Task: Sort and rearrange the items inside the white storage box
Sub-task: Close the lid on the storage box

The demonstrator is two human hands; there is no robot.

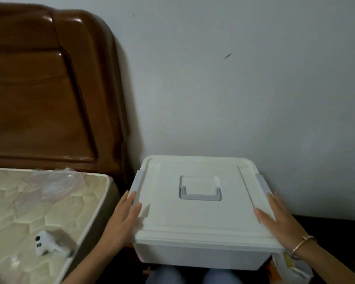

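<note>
Brown wooden headboard [39, 89] and cream quilted mattress [39, 206] at left; just beside them, the white plastic storage box [197, 220] sits closed. Left hand [122, 220] and right hand [279, 220], well apart, fingers straight, press its opposite sides, probably steadying it before releasing the grey side clips [138, 181].

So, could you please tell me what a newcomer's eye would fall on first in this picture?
The square white plastic storage box, lid closed and with a grey handle on top, sits low in the centre. The left hand and right hand rest with straight fingers on its two side edges. A glossy brown wooden headboard fills the upper left.
</note>
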